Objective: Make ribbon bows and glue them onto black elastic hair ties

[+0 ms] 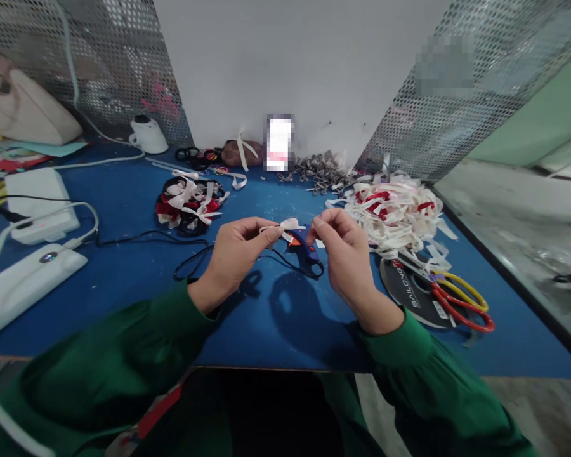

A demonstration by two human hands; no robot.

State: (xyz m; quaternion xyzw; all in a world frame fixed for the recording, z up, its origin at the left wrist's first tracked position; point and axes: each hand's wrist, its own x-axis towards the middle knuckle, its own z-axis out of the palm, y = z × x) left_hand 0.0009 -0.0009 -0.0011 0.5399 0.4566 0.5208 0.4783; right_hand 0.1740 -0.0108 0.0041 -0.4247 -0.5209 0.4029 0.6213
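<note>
White ribbon piece, one: sitting at the fingertips of the left hand, above the middle of the worktop. Left thumb and index are closing on it in a narrow pinch.

Right hand is hovering just right of it, fingers curling, thumb and index almost meeting; cannot tell whether anything is being held there.

One blue glue gun, orange parts showing, is lying between and beyond the hands. A black cord is running along the left of the worktop.

Heaps, three. Left: black, white and red bows are bunching together. Right: white ribbons with some red are spreading wide. Far middle: grey clips are piling by the panel. Pieces are overlapping too much for counting.

Near the right forearm, one pair of scissors, one loop red, one yellow, is resting partly over one black disc.

Along the back, one white cup, one brown pouch and one blurred, bright upright screen are standing or lying. At left, two white devices are lying near each other.
</note>
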